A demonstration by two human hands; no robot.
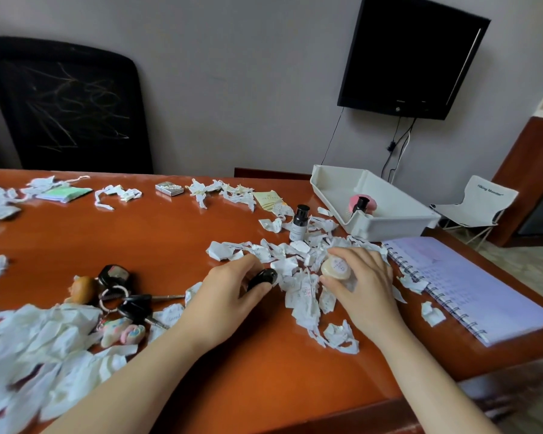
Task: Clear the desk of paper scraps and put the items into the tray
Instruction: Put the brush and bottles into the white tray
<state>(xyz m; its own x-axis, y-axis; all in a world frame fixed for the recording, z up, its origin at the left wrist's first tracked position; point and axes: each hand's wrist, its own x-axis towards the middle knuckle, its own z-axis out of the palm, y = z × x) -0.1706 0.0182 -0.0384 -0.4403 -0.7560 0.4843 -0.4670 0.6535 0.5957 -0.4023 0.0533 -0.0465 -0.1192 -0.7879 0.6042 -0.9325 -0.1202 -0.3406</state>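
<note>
Paper scraps (298, 277), white and crumpled, litter the table (170, 239); left grip (229, 289) clasps a black object (264, 277), right grip (364, 283) a pale bottle (336, 267); tray (389, 227) at two o'clock.

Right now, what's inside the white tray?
A small black-capped bottle and something pink behind it. The near wall of the white tray hides their lower parts and the tray floor beside them.

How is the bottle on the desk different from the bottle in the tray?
The desk bottle stands upright among paper scraps; the tray bottle leans inside the white tray. The desk bottle shows its whole pale body; the tray bottle's is mostly hidden. Both have black caps.
</note>
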